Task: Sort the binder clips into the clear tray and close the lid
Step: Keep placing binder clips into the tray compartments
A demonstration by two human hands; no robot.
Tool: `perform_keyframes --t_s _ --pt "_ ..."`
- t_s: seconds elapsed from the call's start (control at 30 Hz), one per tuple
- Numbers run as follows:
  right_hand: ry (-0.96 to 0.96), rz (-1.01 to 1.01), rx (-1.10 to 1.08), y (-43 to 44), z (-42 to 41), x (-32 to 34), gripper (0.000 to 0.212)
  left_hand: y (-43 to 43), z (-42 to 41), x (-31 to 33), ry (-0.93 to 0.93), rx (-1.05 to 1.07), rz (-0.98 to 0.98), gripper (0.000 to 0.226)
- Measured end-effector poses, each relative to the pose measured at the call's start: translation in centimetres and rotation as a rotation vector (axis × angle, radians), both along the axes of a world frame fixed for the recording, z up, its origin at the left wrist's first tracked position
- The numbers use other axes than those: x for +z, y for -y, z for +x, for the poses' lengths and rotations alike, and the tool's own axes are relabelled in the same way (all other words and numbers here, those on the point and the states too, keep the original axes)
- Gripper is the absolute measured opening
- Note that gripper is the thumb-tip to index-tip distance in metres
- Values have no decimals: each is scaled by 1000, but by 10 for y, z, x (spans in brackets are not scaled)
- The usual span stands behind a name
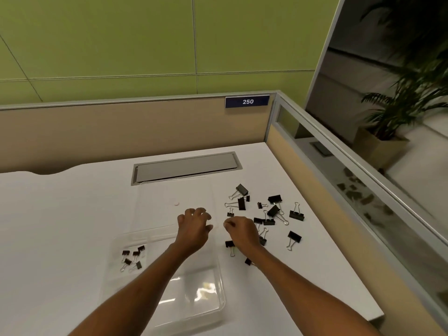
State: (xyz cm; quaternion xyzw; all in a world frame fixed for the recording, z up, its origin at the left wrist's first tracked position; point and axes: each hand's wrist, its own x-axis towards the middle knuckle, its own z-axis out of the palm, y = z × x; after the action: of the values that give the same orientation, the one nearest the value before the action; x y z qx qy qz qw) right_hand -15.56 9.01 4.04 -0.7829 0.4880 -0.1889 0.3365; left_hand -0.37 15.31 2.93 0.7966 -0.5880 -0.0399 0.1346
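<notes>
A clear compartment tray (213,301) lies on the white desk in front of me, its clear lid (155,204) folded open toward the back. Several small black binder clips (132,258) sit in the tray's left compartment. A loose pile of black binder clips (274,210) in different sizes is scattered to the right of the tray. My left hand (194,226) hovers over the hinge area with fingers spread and curled, holding nothing. My right hand (242,232) is at the pile's left edge with fingers curled; whether it pinches a clip is hidden.
A grey cable hatch (186,167) is set in the desk behind the lid. A beige partition (121,134) with a "250" sign (247,101) closes the back, and a glass-topped partition (339,180) runs along the right. A potted plant (407,98) stands beyond it.
</notes>
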Motion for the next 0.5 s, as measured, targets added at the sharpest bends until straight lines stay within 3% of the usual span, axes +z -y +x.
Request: perform_keyframes --t_s 0.5 --pt "-156 -62 -169 113 -43 -12 20 98 -19 -20 36 -99 127 36"
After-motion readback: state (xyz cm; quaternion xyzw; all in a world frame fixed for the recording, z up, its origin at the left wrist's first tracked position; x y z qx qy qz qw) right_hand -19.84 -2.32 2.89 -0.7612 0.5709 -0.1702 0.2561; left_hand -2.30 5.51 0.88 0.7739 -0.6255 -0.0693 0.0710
